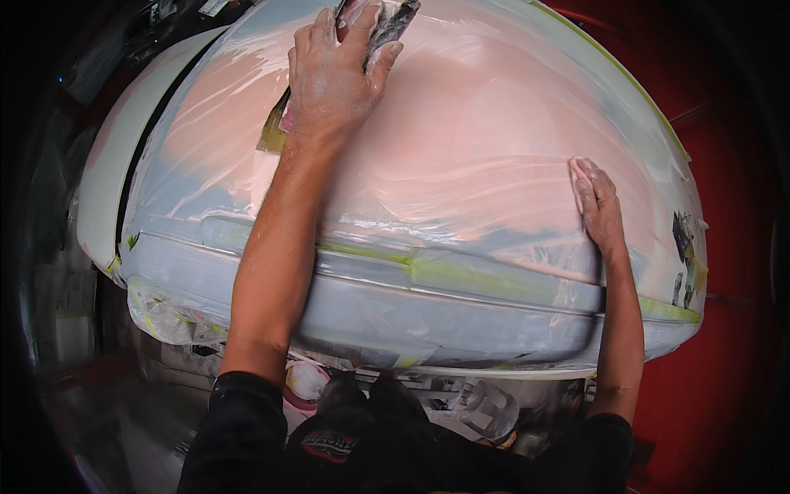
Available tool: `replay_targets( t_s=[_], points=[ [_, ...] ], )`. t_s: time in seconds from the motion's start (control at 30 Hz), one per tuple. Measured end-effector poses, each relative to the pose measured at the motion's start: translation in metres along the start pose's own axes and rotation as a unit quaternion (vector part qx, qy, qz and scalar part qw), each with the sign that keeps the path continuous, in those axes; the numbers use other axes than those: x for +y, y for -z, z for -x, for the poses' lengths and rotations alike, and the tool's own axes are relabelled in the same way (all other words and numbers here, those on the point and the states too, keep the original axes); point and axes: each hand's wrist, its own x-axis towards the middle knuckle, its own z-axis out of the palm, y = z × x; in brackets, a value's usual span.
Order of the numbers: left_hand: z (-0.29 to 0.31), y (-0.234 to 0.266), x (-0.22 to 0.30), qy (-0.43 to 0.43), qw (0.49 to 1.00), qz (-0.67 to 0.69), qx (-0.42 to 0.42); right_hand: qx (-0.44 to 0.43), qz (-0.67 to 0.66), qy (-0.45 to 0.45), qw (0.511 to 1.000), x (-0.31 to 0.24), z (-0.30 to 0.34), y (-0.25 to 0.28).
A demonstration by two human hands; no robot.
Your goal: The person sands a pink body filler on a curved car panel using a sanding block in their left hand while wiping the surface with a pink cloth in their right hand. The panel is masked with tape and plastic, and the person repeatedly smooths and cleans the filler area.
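A large curved car body panel (461,123) spreads out in front of me, pink and blue-grey with wet, shiny streaks. My left hand (336,74) grips a dark sanding block (393,23) coated in pale residue, near the panel's far edge. From under that wrist sticks an olive strip (273,132) with dark and pink edges; whether it belongs to the block I cannot tell. Lower on the panel's right side, my right hand (598,202) has its fingers closed on a small pink pad (578,170) against the wet surface.
A grey bumper-like section (444,317) runs along the near side, with yellow-green edges above it. At left, a pale panel (123,148) lies beyond a dark gap. A pink-rimmed container (304,383) and a clear container (487,409) sit below. Red surface (732,329) lies at right.
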Motion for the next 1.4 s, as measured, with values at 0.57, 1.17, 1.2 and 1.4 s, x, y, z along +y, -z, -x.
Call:
replay_targets(
  t_s=[0.57, 1.17, 1.2, 1.4],
  points=[
    [0.000, -0.009, -0.001, -0.032, 0.999, 0.040, 0.004, 0.002, -0.062, 0.258, 0.964, -0.249, -0.100, -0.124],
    [0.000, -0.001, 0.005, 0.005, 0.999, 0.027, -0.046, 0.048, 0.045, -0.099, 0.993, 0.042, 0.045, 0.011],
    [0.000, -0.001, 0.007, 0.012, 0.998, 0.029, -0.051, 0.056, 0.056, -0.140, 0.987, 0.068, 0.052, 0.020],
    [0.000, -0.004, 0.021, 0.073, 0.991, 0.081, -0.081, 0.047, 0.183, -0.385, 0.903, 0.173, 0.080, 0.045]
  ],
)
